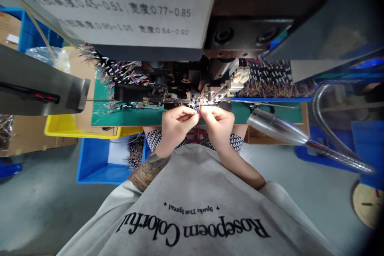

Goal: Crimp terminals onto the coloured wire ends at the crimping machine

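My left hand (177, 122) and my right hand (218, 121) are side by side in front of a crimping machine (192, 84), fingertips almost touching. Both are pinched shut on a small bundle of thin coloured wires (196, 108), whose ends point up at the machine's metal tooling. A strip of terminals (132, 100) runs in from the left toward that spot. My forearms come up from below over a grey shirt.
Piles of coloured wire harnesses lie left (120, 74) and right (270, 80) on the green bench top (132, 116). A flexible metal lamp (276, 128) reaches in from the right. A yellow bin (60, 128) and blue crates (96, 164) stand lower left. A grey labelled panel (120, 8) hangs overhead.
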Demonstrator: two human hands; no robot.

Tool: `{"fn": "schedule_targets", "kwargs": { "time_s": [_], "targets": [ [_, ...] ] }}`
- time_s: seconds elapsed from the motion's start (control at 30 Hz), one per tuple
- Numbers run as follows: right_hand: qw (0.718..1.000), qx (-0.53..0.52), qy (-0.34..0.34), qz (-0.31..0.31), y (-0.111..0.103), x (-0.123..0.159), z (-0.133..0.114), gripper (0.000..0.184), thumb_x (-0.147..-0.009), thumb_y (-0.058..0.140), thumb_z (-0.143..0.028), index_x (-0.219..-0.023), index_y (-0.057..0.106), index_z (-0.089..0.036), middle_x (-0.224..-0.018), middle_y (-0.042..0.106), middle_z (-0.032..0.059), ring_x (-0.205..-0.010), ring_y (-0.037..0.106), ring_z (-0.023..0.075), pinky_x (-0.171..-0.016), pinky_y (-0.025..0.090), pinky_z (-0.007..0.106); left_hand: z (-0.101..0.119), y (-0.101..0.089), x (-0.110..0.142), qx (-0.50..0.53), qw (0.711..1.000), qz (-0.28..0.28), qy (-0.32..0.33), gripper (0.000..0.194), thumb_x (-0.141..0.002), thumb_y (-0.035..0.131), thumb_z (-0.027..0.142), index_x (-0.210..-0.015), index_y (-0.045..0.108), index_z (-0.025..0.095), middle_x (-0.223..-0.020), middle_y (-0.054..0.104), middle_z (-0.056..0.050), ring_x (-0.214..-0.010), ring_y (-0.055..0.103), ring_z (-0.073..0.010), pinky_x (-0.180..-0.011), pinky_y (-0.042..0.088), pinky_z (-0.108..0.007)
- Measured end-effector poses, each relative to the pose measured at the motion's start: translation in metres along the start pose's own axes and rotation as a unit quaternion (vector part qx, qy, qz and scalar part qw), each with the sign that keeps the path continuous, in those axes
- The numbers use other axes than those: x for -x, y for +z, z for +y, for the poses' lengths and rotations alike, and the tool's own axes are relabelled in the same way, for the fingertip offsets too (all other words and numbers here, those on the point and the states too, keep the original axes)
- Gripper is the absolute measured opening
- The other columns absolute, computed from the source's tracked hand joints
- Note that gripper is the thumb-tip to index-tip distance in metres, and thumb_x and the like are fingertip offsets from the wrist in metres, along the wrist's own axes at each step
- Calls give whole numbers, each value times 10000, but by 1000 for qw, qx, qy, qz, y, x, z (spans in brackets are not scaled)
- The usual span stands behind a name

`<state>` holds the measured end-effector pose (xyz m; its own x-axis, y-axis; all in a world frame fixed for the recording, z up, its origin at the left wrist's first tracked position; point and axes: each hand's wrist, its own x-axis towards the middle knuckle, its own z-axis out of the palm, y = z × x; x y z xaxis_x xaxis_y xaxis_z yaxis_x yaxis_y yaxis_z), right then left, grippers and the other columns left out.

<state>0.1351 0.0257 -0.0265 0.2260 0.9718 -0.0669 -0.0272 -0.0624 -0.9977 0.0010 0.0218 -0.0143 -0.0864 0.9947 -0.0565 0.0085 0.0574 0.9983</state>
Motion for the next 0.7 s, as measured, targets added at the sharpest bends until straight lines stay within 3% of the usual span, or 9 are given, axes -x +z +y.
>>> {"fn": "schedule_targets", "kwargs": {
  "time_s": [0.23, 0.53, 0.7],
  "targets": [
    [1000, -13, 16, -18, 1, -4, -10, 323, -894, 737, -430, -656, 758, -214, -550, 604, -12, -556, 569, 134, -598, 538, 310, 3, -1, 0, 12, 1000, -3, 11, 151, -792, 870, 318, -767, 771, 207, -802, 797, -24, -737, 751, -157, -727, 654, -279],
    [999, -32, 26, -1, 4, -5, -6, 271, -864, 766, -439, -727, 813, -210, -587, 648, -6, -581, 594, 134, -611, 552, 309, -5, -2, 0, 17, 999, 20, -28, 191, -823, 869, 364, -805, 785, 194, -794, 794, -28, -720, 749, -158, -697, 647, -272],
    [1000, 2, -1, -26, 2, -1, -5, 228, -855, 765, -410, -753, 827, -217, -643, 698, 3, -636, 622, 151, -621, 547, 312, -4, -2, 0, 8, 999, 16, -33, 153, -777, 885, 320, -818, 821, 187, -818, 828, -41, -735, 778, -179, -691, 658, -276]
  ]
}}
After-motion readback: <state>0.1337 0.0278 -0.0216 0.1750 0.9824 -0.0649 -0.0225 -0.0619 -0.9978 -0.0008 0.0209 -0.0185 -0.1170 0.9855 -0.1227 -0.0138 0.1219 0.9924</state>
